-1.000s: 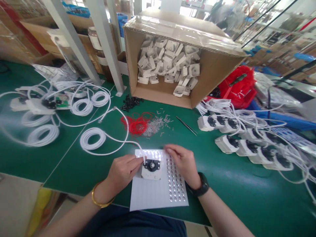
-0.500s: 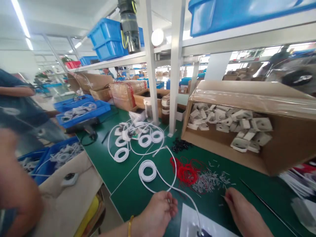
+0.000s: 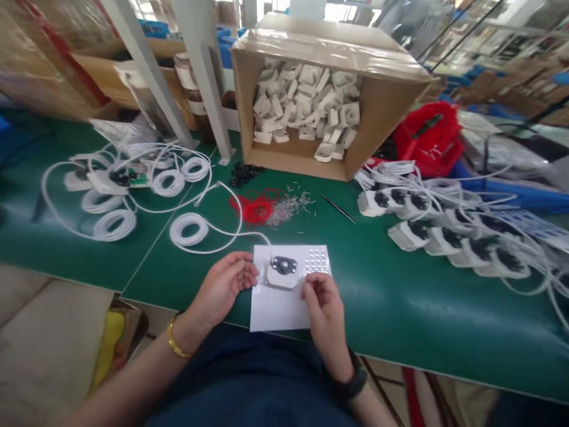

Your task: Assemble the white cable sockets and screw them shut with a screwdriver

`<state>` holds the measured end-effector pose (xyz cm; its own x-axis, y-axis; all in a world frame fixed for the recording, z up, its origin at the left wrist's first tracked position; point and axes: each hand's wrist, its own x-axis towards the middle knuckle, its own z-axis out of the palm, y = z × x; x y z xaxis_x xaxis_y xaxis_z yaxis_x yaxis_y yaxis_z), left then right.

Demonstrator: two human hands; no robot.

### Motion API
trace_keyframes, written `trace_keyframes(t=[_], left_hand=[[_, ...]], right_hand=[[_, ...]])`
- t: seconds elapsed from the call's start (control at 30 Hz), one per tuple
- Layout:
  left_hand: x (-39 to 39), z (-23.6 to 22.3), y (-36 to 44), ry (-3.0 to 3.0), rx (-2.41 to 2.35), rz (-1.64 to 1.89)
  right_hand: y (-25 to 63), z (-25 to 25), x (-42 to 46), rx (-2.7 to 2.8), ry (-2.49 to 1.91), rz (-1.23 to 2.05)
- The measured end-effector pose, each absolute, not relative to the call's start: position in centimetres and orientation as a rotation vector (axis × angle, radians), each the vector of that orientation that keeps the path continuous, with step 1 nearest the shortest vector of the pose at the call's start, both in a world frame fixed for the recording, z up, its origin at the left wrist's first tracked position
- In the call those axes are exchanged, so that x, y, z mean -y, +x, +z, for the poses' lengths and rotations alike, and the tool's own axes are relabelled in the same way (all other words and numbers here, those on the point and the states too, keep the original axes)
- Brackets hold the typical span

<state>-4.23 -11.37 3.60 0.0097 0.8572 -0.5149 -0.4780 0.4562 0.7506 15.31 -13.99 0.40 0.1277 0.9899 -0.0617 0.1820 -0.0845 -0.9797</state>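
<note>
A white housing (image 3: 283, 276) with a black cover plate (image 3: 284, 264) rests on a white sheet (image 3: 270, 311). A white cable (image 3: 252, 234) runs from its upper left to a coil (image 3: 189, 230). My left hand (image 3: 230, 282) is at the sheet's left edge, apart from the housing, its fingers curled in; whatever is between them is too small to name. Beside the housing's right corner, my right hand (image 3: 323, 305) has thumb and fingers pinched together, and their contents are hidden. Rows of small shiny dots (image 3: 317, 256) show on the sheet above this hand.
Behind lie small pale pieces (image 3: 287, 210), red loops (image 3: 255, 209), black parts (image 3: 245, 174) and tweezers (image 3: 338, 209). A carton (image 3: 293, 161) of white housings stands at the back. Cabled housings (image 3: 444, 246) line the right; coiled cables (image 3: 114, 225) lie left.
The view swung left, then back. My left hand has left the cable. My right hand went to the small pale pieces and is now beside the housing, fingers pinched.
</note>
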Motion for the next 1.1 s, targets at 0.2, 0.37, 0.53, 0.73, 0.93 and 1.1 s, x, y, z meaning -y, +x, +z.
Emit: trace_keyframes(t=[0.2, 0.37, 0.53, 0.73, 0.93, 1.1], left_hand=[[12.4, 3.9, -3.7, 0.387, -1.214, 1.156], [12.4, 2.5, -3.6, 0.459, -1.315, 1.286], [13.1, 1.4, -3.1, 0.935, -1.493, 1.141], [13.3, 1.7, -3.3, 1.823, -1.664, 0.878], [11.4, 1.9, -4.4, 2.095, -1.473, 0.612], [11.0, 1.9, -4.8, 1.964, -1.516, 0.496]], right_hand=[[14.3, 0.1, 14.4, 1.524, -1.438, 0.711], [14.5, 0.3, 14.4, 1.712, -1.432, 0.530], [14.6, 0.5, 13.7, 1.619, -1.519, 0.580], [14.8, 2.1, 13.4, 1.988, -1.485, 0.393], [15.4, 1.5, 13.4, 2.054, -1.375, 0.392], [15.8, -0.2, 13.6, 1.916, -1.360, 0.395]])
